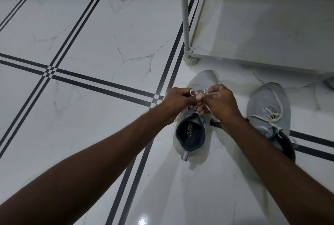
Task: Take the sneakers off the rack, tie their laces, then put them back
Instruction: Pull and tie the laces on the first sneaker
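Two pale grey knit sneakers with white laces stand on the glossy white marble-patterned tile floor, which is crossed by dark double stripes. The nearer sneaker sits upright with its toe pointing away from the person and its dark blue lining open toward the camera. Both hands meet just above its tongue: the left hand is pinched closed on a small loop of white lace, and the right hand is pinched closed on a second small loop beside it, the fingertips of the two hands touching. More lace trails below the hands across the shoe's throat. The second sneaker stands just to the right, well clear of the hands, its laces lying loose over its upper. Beyond both shoes is the pale grey shoe rack with its upright tube post and bare bottom shelf, close to the nearer sneaker's toe
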A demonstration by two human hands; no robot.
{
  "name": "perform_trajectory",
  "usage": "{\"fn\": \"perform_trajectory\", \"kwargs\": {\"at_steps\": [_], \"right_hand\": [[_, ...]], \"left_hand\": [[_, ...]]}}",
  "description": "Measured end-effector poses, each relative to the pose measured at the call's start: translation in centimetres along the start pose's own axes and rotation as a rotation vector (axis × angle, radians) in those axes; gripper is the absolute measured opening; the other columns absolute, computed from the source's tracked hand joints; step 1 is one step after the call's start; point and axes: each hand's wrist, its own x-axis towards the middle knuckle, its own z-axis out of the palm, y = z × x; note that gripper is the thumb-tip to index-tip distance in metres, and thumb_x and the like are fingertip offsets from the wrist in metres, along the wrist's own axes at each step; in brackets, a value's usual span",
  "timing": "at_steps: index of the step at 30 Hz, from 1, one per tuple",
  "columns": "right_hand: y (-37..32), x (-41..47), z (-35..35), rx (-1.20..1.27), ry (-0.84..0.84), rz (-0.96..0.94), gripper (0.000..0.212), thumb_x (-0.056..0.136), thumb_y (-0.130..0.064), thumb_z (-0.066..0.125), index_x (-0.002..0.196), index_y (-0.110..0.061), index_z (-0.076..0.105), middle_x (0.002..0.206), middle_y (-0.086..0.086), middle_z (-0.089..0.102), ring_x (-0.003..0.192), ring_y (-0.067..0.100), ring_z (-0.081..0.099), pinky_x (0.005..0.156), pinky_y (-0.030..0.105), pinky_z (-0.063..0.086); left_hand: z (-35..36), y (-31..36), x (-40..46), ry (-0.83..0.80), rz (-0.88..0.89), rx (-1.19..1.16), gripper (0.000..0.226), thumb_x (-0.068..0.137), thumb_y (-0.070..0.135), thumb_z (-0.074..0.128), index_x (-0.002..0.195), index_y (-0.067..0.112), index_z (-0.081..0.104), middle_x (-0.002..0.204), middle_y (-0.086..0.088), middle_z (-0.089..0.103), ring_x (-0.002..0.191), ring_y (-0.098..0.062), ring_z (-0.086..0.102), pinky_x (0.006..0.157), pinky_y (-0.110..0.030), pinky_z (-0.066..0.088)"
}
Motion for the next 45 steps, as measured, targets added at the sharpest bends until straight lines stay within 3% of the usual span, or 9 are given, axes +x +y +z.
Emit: {"fn": "perform_trajectory", "kwargs": {"at_steps": [5, 11, 16, 22, 27, 31, 34, 41, 45], "right_hand": [[0.6, 0.7, -1.6, 0.065, -0.277, 0.026, 0.012, 0.093, -0.001, 0.059, 0.101, -0.006, 0.052, 0.073, 0.013, 0.066, 0.051, 0.018, 0.060, 0.046, 0.023, 0.049], [0.7, 1.7, -2.7, -0.065, -0.398, -0.008, 0.011, 0.092, 0.001, 0.061, 0.100, -0.004, 0.056, 0.069, 0.011, 0.068, 0.048, 0.013, 0.057, 0.045, 0.023, 0.046], [0.5, 2.0, -3.0, -0.116, -0.421, 0.012, 0.009, 0.092, 0.003, 0.059, 0.094, -0.004, 0.055, 0.063, 0.009, 0.065, 0.045, 0.013, 0.055, 0.044, 0.025, 0.044], [0.4, 2.3, -3.1, -0.121, -0.449, 0.087, 0.010, 0.096, -0.001, 0.052, 0.096, -0.006, 0.061, 0.073, 0.014, 0.064, 0.047, 0.014, 0.048, 0.045, 0.025, 0.036], [0.8, 2.2, -3.2, -0.071, -0.515, 0.239, 0.029, 0.101, -0.007, 0.045, 0.125, -0.010, 0.061, 0.087, 0.011, 0.070, 0.042, 0.005, 0.036, 0.040, 0.017, 0.028], [0.9, 2.0, -3.2, -0.098, -0.320, 0.193, 0.015, 0.087, -0.009, 0.068, 0.101, -0.006, 0.073, 0.063, 0.000, 0.062, 0.040, 0.005, 0.033, 0.038, 0.016, 0.028], [0.9, 1.9, -3.9, -0.428, -0.090, -0.014, 0.006, 0.075, -0.015, 0.082, 0.075, -0.014, 0.076, 0.056, -0.002, 0.064, 0.035, 0.004, 0.046, 0.039, 0.016, 0.038], [2.9, 2.0, -4.9, -0.934, 0.213, -0.132, 0.016, 0.076, -0.014, 0.079, 0.066, -0.018, 0.068, 0.084, 0.012, 0.075, 0.080, 0.029, 0.068, 0.067, 0.025, 0.040], [3.1, 1.4, -4.2, -1.031, 0.182, -0.250, 0.010, 0.081, -0.005, 0.070, 0.073, -0.011, 0.067, 0.079, 0.009, 0.068, 0.069, 0.021, 0.052, 0.061, 0.025, 0.036]], "left_hand": [[0.1, 0.2, 0.2, 0.068, -0.077, -0.086, 0.018, 0.096, 0.004, 0.057, 0.106, -0.005, 0.068, 0.075, -0.009, 0.062, 0.061, -0.007, 0.054, 0.054, -0.015, 0.045], [-1.0, 0.5, 0.0, -0.173, -0.055, 0.025, 0.024, 0.102, 0.009, 0.049, 0.089, 0.011, 0.069, 0.078, -0.007, 0.063, 0.063, -0.008, 0.053, 0.058, -0.018, 0.046], [-2.2, 2.5, 0.5, -0.218, 0.133, 0.618, 0.012, 0.092, 0.012, 0.067, 0.091, 0.002, 0.073, 0.081, -0.016, 0.074, 0.070, -0.017, 0.066, 0.068, -0.027, 0.054], [-0.8, 2.4, 0.2, 0.019, 0.611, 1.277, 0.011, 0.073, 0.013, 0.070, 0.082, 0.012, 0.077, 0.075, -0.004, 0.074, 0.067, -0.022, 0.067, 0.060, -0.029, 0.047], [0.4, 0.0, -0.7, 0.220, 0.623, 1.089, 0.005, 0.077, 0.017, 0.072, 0.076, 0.013, 0.073, 0.072, -0.003, 0.070, 0.064, -0.018, 0.063, 0.058, -0.032, 0.047], [0.5, -0.8, -1.4, 0.237, 0.451, 0.725, 0.006, 0.076, 0.004, 0.074, 0.075, 0.010, 0.071, 0.079, -0.002, 0.073, 0.074, -0.014, 0.068, 0.069, -0.037, 0.056], [-0.2, -1.0, -2.2, 0.273, 0.364, 0.546, 0.011, 0.074, 0.003, 0.081, 0.075, 0.006, 0.070, 0.087, -0.006, 0.073, 0.081, -0.017, 0.070, 0.073, -0.030, 0.059], [-3.9, -3.5, -4.6, 0.339, 0.068, 0.524, 0.019, 0.080, 0.018, 0.081, 0.074, 0.006, 0.067, 0.079, -0.003, 0.077, 0.067, -0.013, 0.068, 0.068, -0.034, 0.057], [-3.4, -3.1, -5.0, 0.242, 0.184, 0.714, 0.008, 0.086, 0.011, 0.072, 0.082, 0.008, 0.066, 0.072, 0.000, 0.073, 0.064, -0.018, 0.072, 0.062, -0.039, 0.062]]}}
